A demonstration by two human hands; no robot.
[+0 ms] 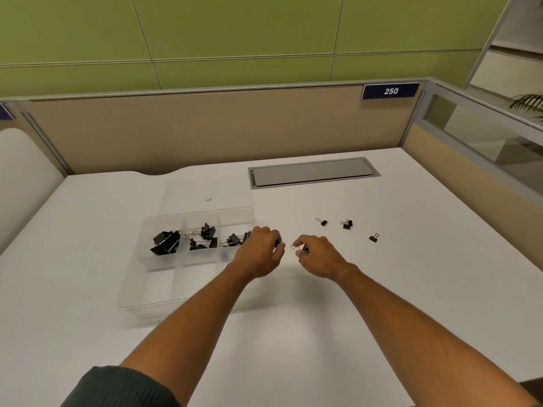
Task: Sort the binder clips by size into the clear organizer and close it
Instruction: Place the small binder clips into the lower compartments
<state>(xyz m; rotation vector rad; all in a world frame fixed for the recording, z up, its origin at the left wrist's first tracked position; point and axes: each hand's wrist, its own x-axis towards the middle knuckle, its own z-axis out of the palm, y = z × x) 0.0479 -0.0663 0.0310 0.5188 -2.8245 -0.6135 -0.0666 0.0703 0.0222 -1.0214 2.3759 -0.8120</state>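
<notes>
The clear organizer (138, 277) lies open at the left of the white desk, its lid (188, 195) flat behind it. Its back row holds large clips (164, 242) on the left, medium clips (202, 237) in the middle and small clips (233, 240) on the right. My left hand (260, 251) hovers at the organizer's right edge and pinches a small black clip (277, 243). My right hand (318, 255), just to its right, pinches another small clip (301, 247). Three small clips lie loose on the desk: one (322, 222), another (347, 224) and a third (373, 238).
A grey cable hatch (311, 173) is set into the desk behind the loose clips. Beige partition panels (205, 130) wall the desk at the back and right. The organizer's front compartments hold nothing.
</notes>
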